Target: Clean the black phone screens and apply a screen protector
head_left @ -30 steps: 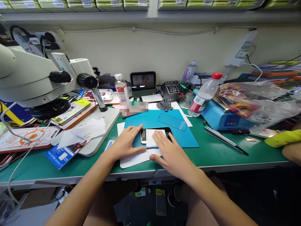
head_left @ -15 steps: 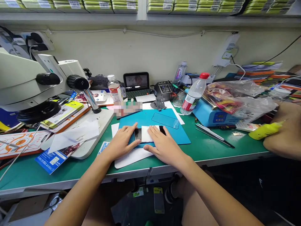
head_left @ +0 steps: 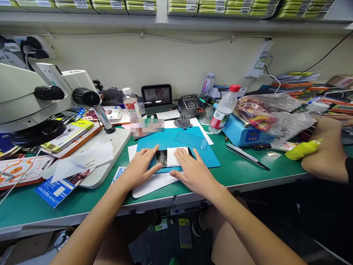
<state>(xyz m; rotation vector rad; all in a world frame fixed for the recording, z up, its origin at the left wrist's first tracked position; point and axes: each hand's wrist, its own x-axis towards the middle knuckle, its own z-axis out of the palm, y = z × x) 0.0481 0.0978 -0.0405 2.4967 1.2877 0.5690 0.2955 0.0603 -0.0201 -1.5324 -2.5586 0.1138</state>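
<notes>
A dark-screened phone (head_left: 161, 157) lies on a blue mat (head_left: 190, 156). My left hand (head_left: 142, 167) braces the phone's left end, its fingers at the far edge and its thumb at the near one. Spread over the phone's middle and right part is a white cloth (head_left: 171, 158). My right hand (head_left: 193, 169) rests flat on that cloth, fingers stretched and thumb held apart. Most of the phone's right end is hidden beneath the cloth and hand. Behind them on the mat lies a clear, black-edged screen protector (head_left: 191, 141). White paper (head_left: 154, 184) sticks out under the mat.
A microscope (head_left: 30, 99) stands left beside papers and boxes. Bottles (head_left: 223, 110) and a small screen device (head_left: 156, 97) line the back. Right are tweezers (head_left: 248, 156), a blue machine (head_left: 245, 134), a yellow squeeze bottle (head_left: 302, 150) and another person's arm (head_left: 325, 147).
The cloth under my right hand has slid slightly right along the phone, baring more of its left end. My left hand keeps its hold. The whole view has shifted a little.
</notes>
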